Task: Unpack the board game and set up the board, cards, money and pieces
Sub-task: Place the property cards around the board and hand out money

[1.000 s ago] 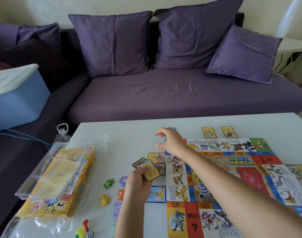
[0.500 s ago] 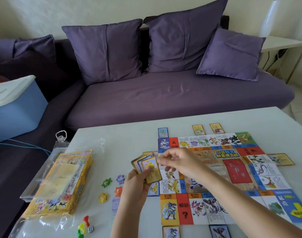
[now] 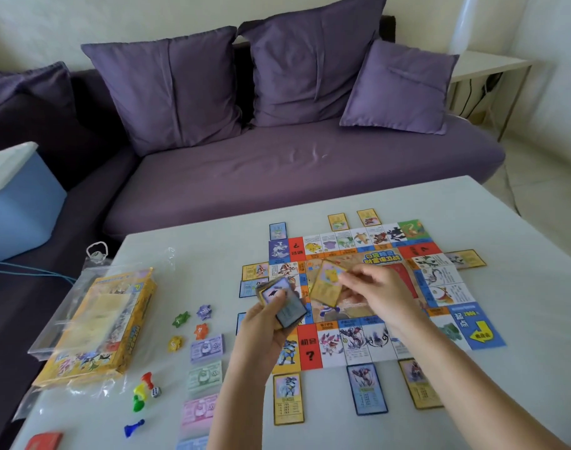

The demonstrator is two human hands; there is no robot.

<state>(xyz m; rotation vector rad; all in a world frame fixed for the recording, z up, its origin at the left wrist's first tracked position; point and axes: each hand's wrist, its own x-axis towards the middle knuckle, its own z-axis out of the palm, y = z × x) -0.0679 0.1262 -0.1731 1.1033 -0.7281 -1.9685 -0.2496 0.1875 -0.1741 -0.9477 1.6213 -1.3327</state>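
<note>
Gripping small stack of picture cards (image 3: 285,307) in left hand (image 3: 264,324), pinching one yellow-bordered card (image 3: 325,284) in right hand (image 3: 376,291) above colourful paper board (image 3: 440,282) on white surface (image 3: 524,254). Best to match picture to square, then lay flat just outside that edge.

Left hand (image 3: 267,319) gripping, right hand (image 3: 376,291) pinching

Board (image 3: 440,280): forearms (image 3: 456,368) are hiding its middle squares.
Card stack (image 3: 290,313): left hand (image 3: 261,326) is covering its lower part.
Yellow card (image 3: 326,284): blurring, print unreadable.
Red card (image 3: 45,440): frame edge is cutting it off.
</note>
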